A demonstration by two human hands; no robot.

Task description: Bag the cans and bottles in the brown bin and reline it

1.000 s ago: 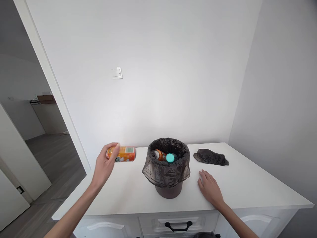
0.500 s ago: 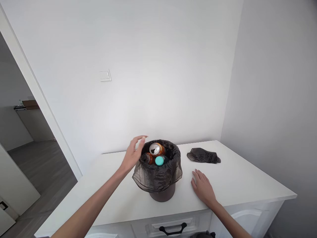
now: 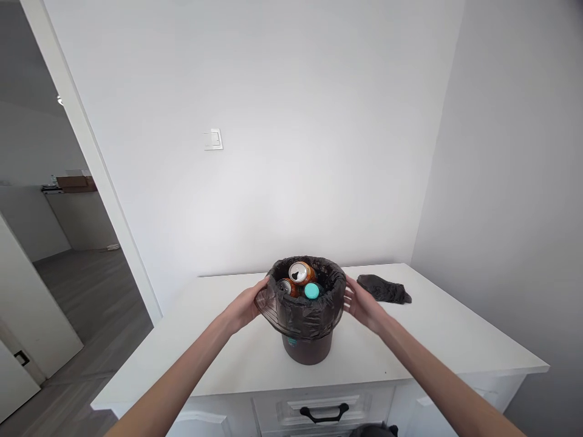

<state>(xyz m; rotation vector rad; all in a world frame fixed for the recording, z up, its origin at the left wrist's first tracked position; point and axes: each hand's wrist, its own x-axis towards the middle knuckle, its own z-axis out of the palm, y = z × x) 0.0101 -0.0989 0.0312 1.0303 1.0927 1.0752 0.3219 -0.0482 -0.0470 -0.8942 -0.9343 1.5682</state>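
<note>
A small dark trash can (image 3: 306, 351) stands upright on the white cabinet top, a thin black trash bag (image 3: 303, 320) folded over its rim. Two orange drink cans, one upper can (image 3: 299, 273) and one lower can (image 3: 286, 287), lie inside beside a bottle with a turquoise cap (image 3: 312, 291). My left hand (image 3: 246, 308) grips the bag at the left of the rim, its fingertips partly hidden by the plastic. On the opposite side my right hand (image 3: 363, 303) holds the bag by the rim, fingers curved along its side.
A crumpled black plastic bag (image 3: 385, 289) lies right of the trash can on the cabinet top (image 3: 437, 331). Walls rise behind and at the right. Below the front edge is a drawer with a black handle (image 3: 324, 414). A doorway opens at the far left.
My right hand has left the cabinet top and come up to the bag's right side. My left hand has lowered onto the left rim. The view has shifted slightly left.
</note>
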